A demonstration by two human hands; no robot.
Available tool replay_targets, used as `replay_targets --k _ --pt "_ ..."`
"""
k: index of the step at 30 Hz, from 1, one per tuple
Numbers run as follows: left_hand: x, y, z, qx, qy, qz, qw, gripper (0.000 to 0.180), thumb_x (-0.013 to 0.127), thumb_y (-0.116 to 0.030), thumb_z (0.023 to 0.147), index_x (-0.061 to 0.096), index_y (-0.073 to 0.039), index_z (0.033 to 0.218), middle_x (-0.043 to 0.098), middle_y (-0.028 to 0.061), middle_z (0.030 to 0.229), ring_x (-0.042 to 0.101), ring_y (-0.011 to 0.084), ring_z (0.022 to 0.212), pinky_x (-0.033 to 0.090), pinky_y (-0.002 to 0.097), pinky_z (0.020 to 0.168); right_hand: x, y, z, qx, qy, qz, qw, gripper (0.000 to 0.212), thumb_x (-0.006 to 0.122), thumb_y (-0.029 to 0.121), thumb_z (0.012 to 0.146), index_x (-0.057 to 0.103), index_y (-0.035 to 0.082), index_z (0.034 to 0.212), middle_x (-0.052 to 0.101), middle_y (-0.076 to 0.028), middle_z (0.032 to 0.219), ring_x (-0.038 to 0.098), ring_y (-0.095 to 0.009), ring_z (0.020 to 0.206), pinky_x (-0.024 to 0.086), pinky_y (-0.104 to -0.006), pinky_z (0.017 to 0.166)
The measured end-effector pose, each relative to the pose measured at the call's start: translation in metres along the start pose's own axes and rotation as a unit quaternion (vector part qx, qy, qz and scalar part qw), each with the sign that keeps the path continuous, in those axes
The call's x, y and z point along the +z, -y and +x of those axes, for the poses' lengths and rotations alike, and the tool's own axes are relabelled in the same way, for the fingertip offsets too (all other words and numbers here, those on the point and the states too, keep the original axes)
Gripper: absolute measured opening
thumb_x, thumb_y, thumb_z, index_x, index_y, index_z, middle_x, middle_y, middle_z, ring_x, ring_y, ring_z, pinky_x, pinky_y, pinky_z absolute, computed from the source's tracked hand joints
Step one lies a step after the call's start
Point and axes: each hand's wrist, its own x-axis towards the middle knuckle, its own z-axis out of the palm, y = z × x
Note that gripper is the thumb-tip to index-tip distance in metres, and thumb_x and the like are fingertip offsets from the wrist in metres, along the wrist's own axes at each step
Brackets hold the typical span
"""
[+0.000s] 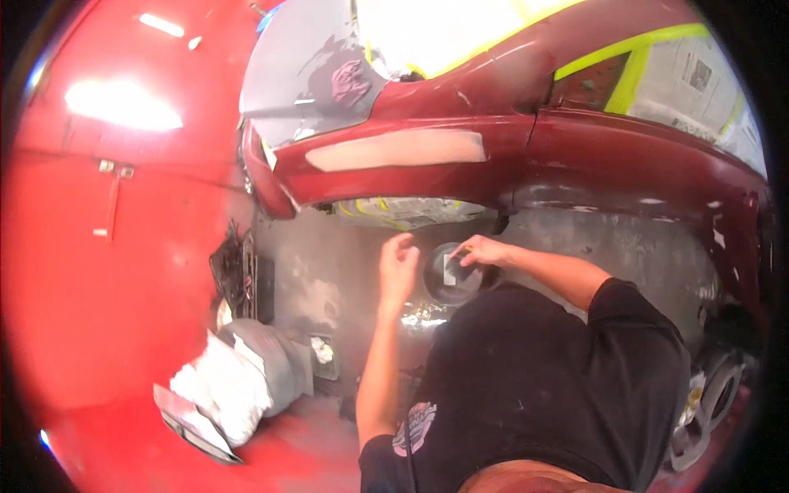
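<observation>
My left hand (398, 267) is raised in front of the car's rear side. Its fingers are loosely bent with a gap to the thumb, and nothing shows in it. To its right, my right hand (485, 251) has its fingers drawn together above a dark round object (444, 289) low in front of me. A small white patch (449, 269) shows on this object by the fingertips; whether they touch it I cannot tell. Beyond my hands stands a dark red car (427, 178), with a long pale, smooth patch (394, 150) on its rear quarter panel.
Newspaper and yellow tape cover the wheel opening (407, 212) and side window (678, 86). A crumpled purple cloth (351, 82) lies on the grey trunk lid (288, 74). White-wrapped parts (226, 386) sit lower left; a wheel-like rim (723, 390) is lower right. The wall (99, 271) is red.
</observation>
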Motion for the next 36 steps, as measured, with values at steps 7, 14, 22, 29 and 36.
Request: replay_targets --k 7,14,22,29,36 --pt "-0.065 -0.119 0.210 0.315 -0.023 0.122 0.941 0.038 0.069 -0.013 0.093 0.064 -0.002 0.129 0.064 0.0186 0.127 0.057 0.0335 0.124 0.042 0.0444 0.110 -0.047 0.028 0.033 -0.117 -0.171 -0.058 0.977 0.046 0.063 0.019 0.089 0.069 0.005 0.133 0.070 -0.015 0.093 0.066 -0.020 0.091 0.055 -0.0375 0.085" --pt "-0.088 -0.115 0.408 0.444 -0.080 0.301 0.840 0.051 0.060 -0.035 0.103 0.058 -0.008 0.147 0.049 0.0277 0.153 0.041 0.0468 0.145 0.029 0.0573 0.121 -0.018 -0.169 -0.040 0.112 -0.604 -0.138 0.777 0.043 0.059 0.021 0.087 0.070 0.003 0.124 0.074 -0.023 0.108 0.070 -0.039 0.100 0.056 -0.0475 0.084" --pt "-0.084 -0.040 0.408 0.546 -0.006 0.154 0.823 0.049 0.054 -0.025 0.104 0.054 -0.001 0.146 0.049 0.0269 0.153 0.045 0.0468 0.141 0.031 0.0565 0.120 0.318 -0.228 -0.040 0.377 -0.672 -0.077 0.633 0.022 0.058 0.015 0.080 0.073 0.000 0.082 0.072 -0.026 0.087 0.071 -0.045 0.084 0.056 -0.0535 0.075" --pt "-0.056 -0.043 0.367 0.585 -0.020 0.155 0.796 0.060 0.070 -0.025 0.095 0.053 0.000 0.146 0.046 0.0323 0.150 0.039 0.0491 0.143 0.033 0.0574 0.118 0.510 -0.261 0.073 0.236 -0.722 0.041 0.649 0.020 0.063 0.013 0.079 0.071 -0.004 0.084 0.068 -0.017 0.070 0.070 -0.029 0.061 0.057 -0.0451 0.058" --pt "0.050 -0.132 0.324 0.783 0.039 0.193 0.590 0.057 0.072 -0.023 0.092 0.056 -0.008 0.145 0.044 0.0239 0.155 0.038 0.0492 0.147 0.033 0.0620 0.119 0.473 -0.211 0.123 0.258 -0.743 0.207 0.582 0.026 0.060 0.014 0.083 0.068 -0.005 0.099 0.066 -0.032 0.089 0.066 -0.049 0.090 0.052 -0.0527 0.078"
